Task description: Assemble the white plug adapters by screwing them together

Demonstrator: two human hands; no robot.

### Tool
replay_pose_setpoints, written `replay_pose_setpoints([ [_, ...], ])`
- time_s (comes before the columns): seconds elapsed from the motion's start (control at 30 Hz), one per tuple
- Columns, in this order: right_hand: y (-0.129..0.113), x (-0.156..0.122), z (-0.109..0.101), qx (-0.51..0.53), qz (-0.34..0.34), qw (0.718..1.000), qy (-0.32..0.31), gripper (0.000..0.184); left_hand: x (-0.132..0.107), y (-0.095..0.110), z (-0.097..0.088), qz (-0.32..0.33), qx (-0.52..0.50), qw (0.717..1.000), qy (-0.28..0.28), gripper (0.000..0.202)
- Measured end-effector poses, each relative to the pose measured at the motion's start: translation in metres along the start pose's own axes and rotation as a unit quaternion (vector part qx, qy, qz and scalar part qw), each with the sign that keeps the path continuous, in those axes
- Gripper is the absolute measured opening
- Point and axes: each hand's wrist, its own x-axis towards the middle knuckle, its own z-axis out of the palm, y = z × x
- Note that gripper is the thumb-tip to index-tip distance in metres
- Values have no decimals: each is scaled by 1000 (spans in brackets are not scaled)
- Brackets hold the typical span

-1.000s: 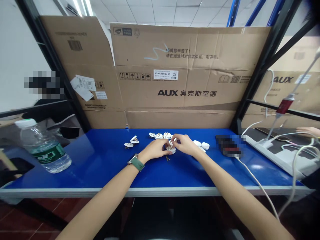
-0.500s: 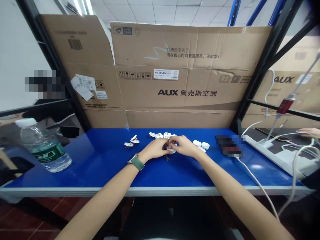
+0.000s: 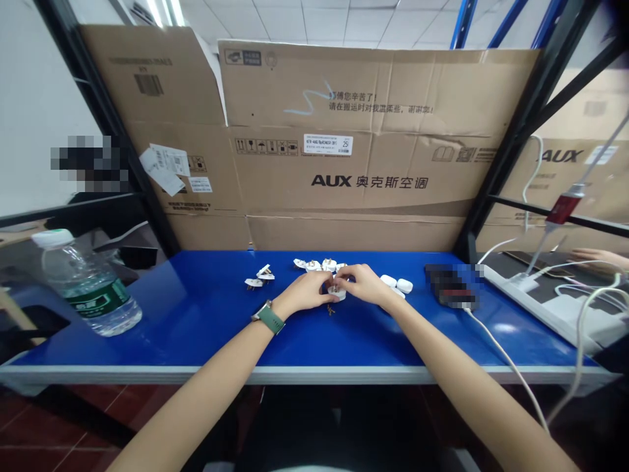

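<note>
White plug piece (image 3: pixel 338 294) is held low over or on the surface (image 3: pixel 196 334), approx. mid-width; contact w/ the surface can't be told. It lies right btwn the two hands: at the tips of the L hand (image 3: pixel 312 290), which is clamped on it from the left, thumb along the near side, & just under the bunched fingertips of the R hand (image 3: pixel 364 284), by which it's met from the right & above. Neither hand is clearly nearer; piece is reached by both, hands nearly together. Whether a small part is pinched by the R hand can't be told, tips being partly hidden. Long axis of piece can't be made out either, upper part being covered by fingers. Small brass bits (image 3: pixel 331 310) are seen just on the near side of it. Beyond the hands, a cluster of white plug parts (image 3: pixel 313 266) is set out, partly hidden; two more plug pcs (image 3: pixel 253 282) are placed off to the left, prongs showing. White covers (image 3: pixel 404 286) are grouped to the right, near the R forearm. Farther out: dark device (image 3: pixel 449 288) w/ white cable (image 3: pixel 511 364) at right, power strip (image 3: pixel 531 308) past it, water bottle (image 3: pixel 101 298) at far left, cardboard (image 3: pixel 354 216) stood up behind.
</note>
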Motion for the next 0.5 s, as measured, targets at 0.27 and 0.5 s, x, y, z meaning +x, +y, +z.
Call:
replay_pose_setpoints([
  [0.27, 3, -2, 5, 20, 0, 1000, -10, 13, 0, 1, -1, 2, -12, 1000, -8, 39],
  [0.5, 0, 6, -5, 128, 45, 984, 114, 12, 1, -2, 2, -3, -23, 1000, -10, 38],
])
